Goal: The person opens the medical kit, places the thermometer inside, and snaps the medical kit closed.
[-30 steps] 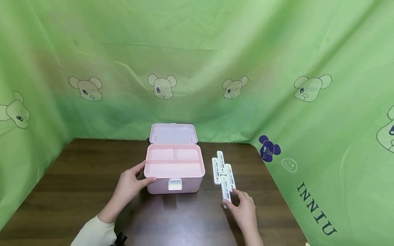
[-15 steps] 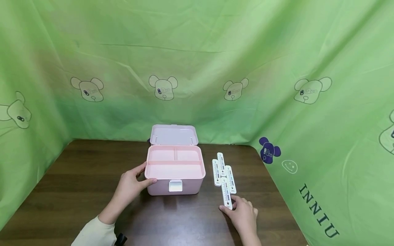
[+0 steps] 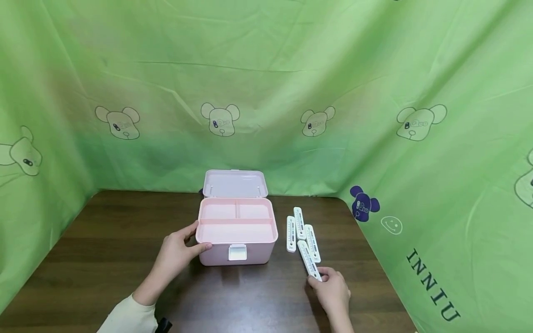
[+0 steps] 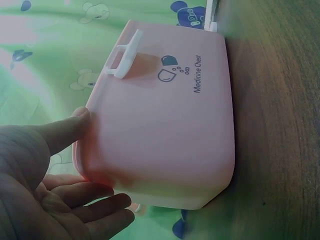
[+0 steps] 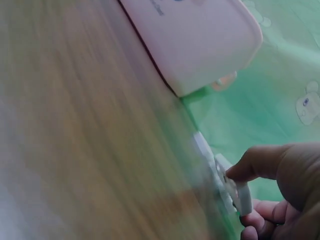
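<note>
A pink medicine chest [image 3: 237, 231] stands on the dark wooden table [image 3: 104, 240] with its lid [image 3: 235, 183] tipped back. My left hand [image 3: 176, 249] holds the chest's left front corner, thumb on the rim; in the left wrist view the fingers [image 4: 85, 205] lie against the chest wall [image 4: 170, 135]. Right of the chest lie several white thermometer strips [image 3: 300, 226]. My right hand [image 3: 333, 289] pinches the near end of the nearest strip [image 3: 309, 260], which is angled. In the right wrist view, blurred, the fingertips [image 5: 245, 170] grip that strip [image 5: 235, 192].
Green cloth printed with bears [image 3: 266, 92] closes off the back and both sides of the table. The table's right edge [image 3: 374, 259] runs close beside my right hand. A cream sleeve [image 3: 129, 317] covers my left forearm.
My right hand closed on the near end of the nearest strip and swung that end to the right. The left hand stayed on the chest.
</note>
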Demonstrator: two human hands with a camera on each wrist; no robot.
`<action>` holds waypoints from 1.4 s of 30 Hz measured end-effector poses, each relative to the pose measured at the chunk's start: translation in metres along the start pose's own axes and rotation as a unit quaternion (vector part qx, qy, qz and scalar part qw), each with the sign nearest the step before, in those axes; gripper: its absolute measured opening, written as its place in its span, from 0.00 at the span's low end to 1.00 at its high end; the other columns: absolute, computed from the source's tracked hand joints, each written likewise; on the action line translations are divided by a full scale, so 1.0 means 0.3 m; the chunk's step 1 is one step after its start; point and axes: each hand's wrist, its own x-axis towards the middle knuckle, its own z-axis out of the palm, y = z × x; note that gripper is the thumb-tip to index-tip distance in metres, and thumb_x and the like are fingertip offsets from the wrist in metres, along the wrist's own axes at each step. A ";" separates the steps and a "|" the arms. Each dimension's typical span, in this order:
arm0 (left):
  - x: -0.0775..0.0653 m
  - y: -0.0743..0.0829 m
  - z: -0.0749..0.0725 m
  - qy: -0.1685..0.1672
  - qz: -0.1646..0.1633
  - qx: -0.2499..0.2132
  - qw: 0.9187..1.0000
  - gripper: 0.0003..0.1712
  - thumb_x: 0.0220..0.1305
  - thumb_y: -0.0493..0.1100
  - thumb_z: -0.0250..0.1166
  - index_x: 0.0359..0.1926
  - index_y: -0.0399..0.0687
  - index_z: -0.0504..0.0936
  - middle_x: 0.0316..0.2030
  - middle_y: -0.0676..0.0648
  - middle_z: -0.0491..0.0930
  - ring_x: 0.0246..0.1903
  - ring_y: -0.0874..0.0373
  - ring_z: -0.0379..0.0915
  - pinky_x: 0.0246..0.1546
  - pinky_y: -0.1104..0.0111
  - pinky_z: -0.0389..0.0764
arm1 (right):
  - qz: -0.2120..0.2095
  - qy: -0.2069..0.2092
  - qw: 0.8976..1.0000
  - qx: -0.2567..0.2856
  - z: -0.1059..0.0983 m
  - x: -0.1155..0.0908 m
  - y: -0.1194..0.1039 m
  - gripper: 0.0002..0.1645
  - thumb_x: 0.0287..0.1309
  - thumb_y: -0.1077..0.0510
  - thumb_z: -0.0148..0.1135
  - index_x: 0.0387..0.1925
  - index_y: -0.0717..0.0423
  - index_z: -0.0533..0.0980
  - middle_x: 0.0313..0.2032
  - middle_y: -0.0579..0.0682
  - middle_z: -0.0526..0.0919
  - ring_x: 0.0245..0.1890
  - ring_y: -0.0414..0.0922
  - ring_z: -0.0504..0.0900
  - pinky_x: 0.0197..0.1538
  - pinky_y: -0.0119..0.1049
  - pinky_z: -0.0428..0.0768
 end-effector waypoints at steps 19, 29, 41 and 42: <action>0.000 -0.002 0.001 0.006 0.010 -0.031 0.999 0.47 0.54 0.54 0.80 0.70 0.38 0.74 0.61 0.37 0.80 0.55 0.46 0.83 0.49 0.58 0.87 | -0.061 0.044 0.989 0.128 -0.097 0.052 -0.041 0.23 0.50 0.66 0.72 0.51 0.61 0.82 0.40 0.54 0.77 0.38 0.42 0.73 0.38 0.24 0.72; -0.005 -0.007 -0.003 0.003 0.011 -0.018 1.000 0.47 0.54 0.55 0.80 0.69 0.37 0.74 0.61 0.36 0.79 0.57 0.44 0.82 0.50 0.56 0.86 | -0.167 0.008 0.976 0.141 -0.203 0.155 -0.124 0.22 0.55 0.67 0.72 0.53 0.61 0.81 0.42 0.55 0.76 0.40 0.40 0.73 0.39 0.22 0.74; 0.000 -0.017 0.003 0.006 0.019 -0.005 1.000 0.46 0.55 0.54 0.79 0.69 0.36 0.74 0.61 0.36 0.80 0.57 0.44 0.81 0.51 0.55 0.86 | -0.279 -0.066 0.957 0.048 -0.330 0.308 -0.203 0.22 0.57 0.64 0.70 0.55 0.57 0.81 0.43 0.53 0.77 0.41 0.44 0.71 0.42 0.31 0.73; -0.001 -0.017 0.004 0.004 0.019 -0.006 1.000 0.46 0.55 0.54 0.79 0.69 0.36 0.74 0.61 0.36 0.80 0.57 0.44 0.81 0.52 0.55 0.85 | -0.286 -0.070 0.955 0.043 -0.336 0.315 -0.210 0.22 0.57 0.64 0.70 0.55 0.57 0.81 0.44 0.53 0.77 0.41 0.45 0.71 0.43 0.31 0.73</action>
